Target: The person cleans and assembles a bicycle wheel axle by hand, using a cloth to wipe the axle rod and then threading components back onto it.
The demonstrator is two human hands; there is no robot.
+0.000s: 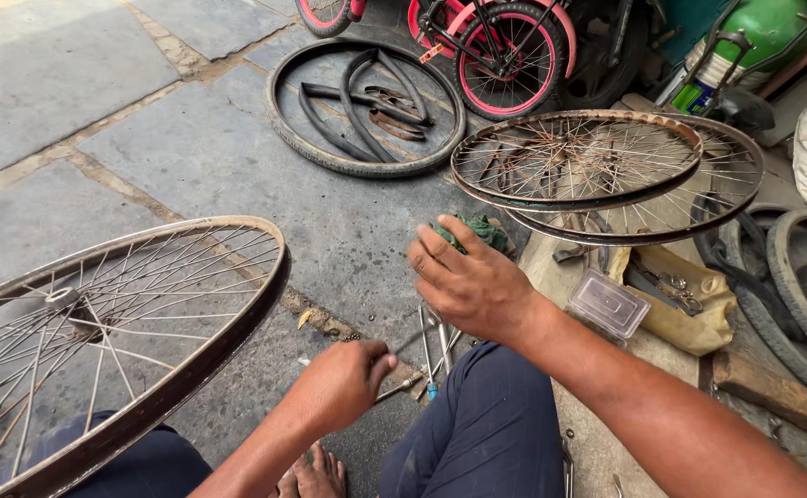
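Left hand (344, 383) pinching thin metal tool (402, 385) — right hand (468, 284) open, hovering — wheel rim (99, 341) beside

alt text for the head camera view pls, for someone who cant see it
A seated person's left hand pinches a thin metal tool among loose spokes on a stone pavement, while the right hand hovers open above them. A bare spoked bicycle rim leans at the left; two stacked rims, a tyre and a pink bicycle lie beyond.
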